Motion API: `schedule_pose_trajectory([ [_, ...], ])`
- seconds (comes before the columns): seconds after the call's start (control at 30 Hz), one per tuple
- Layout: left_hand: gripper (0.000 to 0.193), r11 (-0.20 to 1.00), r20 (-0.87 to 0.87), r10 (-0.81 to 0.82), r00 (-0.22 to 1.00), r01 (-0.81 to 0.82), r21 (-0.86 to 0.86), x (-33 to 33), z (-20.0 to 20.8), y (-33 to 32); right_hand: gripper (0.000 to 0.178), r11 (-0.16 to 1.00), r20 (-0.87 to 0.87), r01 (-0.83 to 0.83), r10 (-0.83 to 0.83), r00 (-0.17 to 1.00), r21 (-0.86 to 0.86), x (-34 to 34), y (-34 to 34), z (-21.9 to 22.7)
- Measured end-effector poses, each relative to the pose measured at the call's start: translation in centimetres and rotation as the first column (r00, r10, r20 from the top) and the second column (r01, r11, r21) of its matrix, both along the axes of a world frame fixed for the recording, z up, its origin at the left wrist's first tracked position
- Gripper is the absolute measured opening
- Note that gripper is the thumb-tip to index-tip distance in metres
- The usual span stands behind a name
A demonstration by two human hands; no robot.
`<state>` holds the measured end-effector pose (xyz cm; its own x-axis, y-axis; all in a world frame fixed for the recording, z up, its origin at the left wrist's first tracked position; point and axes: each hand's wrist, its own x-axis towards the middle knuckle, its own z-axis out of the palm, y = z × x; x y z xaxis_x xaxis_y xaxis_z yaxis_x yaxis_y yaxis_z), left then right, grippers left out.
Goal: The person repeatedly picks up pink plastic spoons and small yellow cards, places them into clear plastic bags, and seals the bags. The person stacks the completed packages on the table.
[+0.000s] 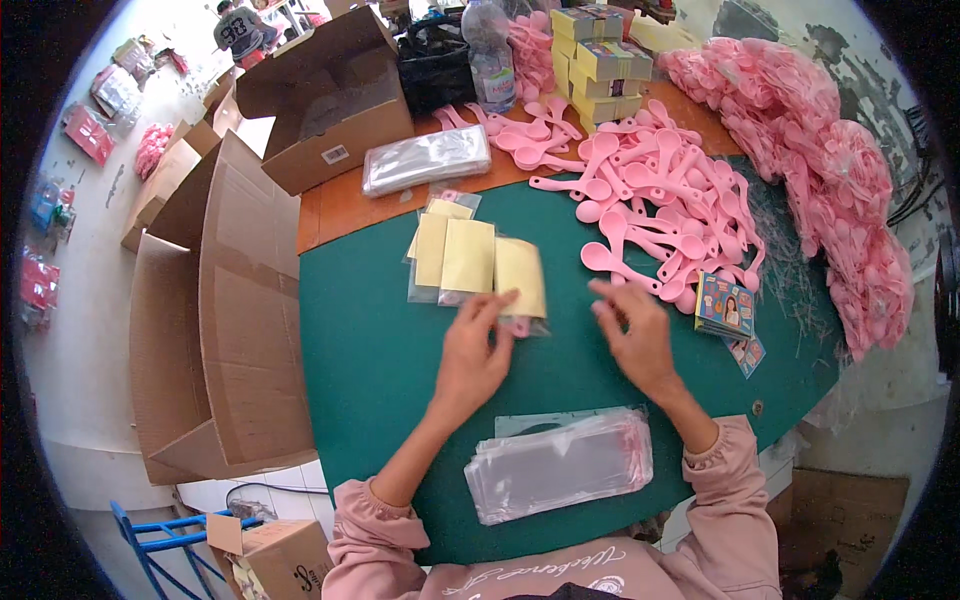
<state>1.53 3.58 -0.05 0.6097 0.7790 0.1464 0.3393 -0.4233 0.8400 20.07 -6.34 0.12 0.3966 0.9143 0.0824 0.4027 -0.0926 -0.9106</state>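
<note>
My left hand (472, 350) pinches the lower edge of a clear plastic packet (521, 280) with a cream card and a bit of pink showing at its bottom. The packet is slightly blurred. Just left of it, several similar packets (467, 257) lie overlapping on the green table top (375, 350). My right hand (640, 338) is above the table with bent fingers apart and nothing visible in them. Beyond that hand spreads a heap of pink plastic spoons (665, 180). A stack of printed cards (724, 304) lies to its right. Nearer me is a pile of clear plastic sleeves (560, 465).
Bulging bags of pink spoons (800, 150) line the right edge. At the back are bundled card stacks (600, 70), a plastic bottle (489, 60) and a bundle of clear sleeves (427, 160). Open cardboard boxes (255, 310) stand at left. Another person (240, 33) is far back.
</note>
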Motion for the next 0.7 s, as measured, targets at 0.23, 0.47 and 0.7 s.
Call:
schedule_pose_trajectory([
  [0.23, 0.039, 0.688, -0.535, 0.151, 0.831, 0.300, 0.661, 0.0, 0.7, 3.3, 0.025, 0.964, 0.938, 0.255, -0.156, 0.310, 0.076, 4.3, -0.3, -1.2],
  [0.47, 0.048, 0.706, -0.548, 0.348, 0.760, 0.172, 0.687, -1.1, 1.1, 4.9, 0.017, 0.972, 0.829, 0.215, -0.199, 0.523, 0.098, 4.5, -0.6, -0.4],
  [0.7, 0.028, 0.738, -0.208, -0.660, 0.722, 0.675, 0.004, 3.0, 2.8, -5.5, 0.014, 0.897, 0.440, 0.287, -0.418, 0.795, 0.336, 3.7, -0.7, 2.5],
])
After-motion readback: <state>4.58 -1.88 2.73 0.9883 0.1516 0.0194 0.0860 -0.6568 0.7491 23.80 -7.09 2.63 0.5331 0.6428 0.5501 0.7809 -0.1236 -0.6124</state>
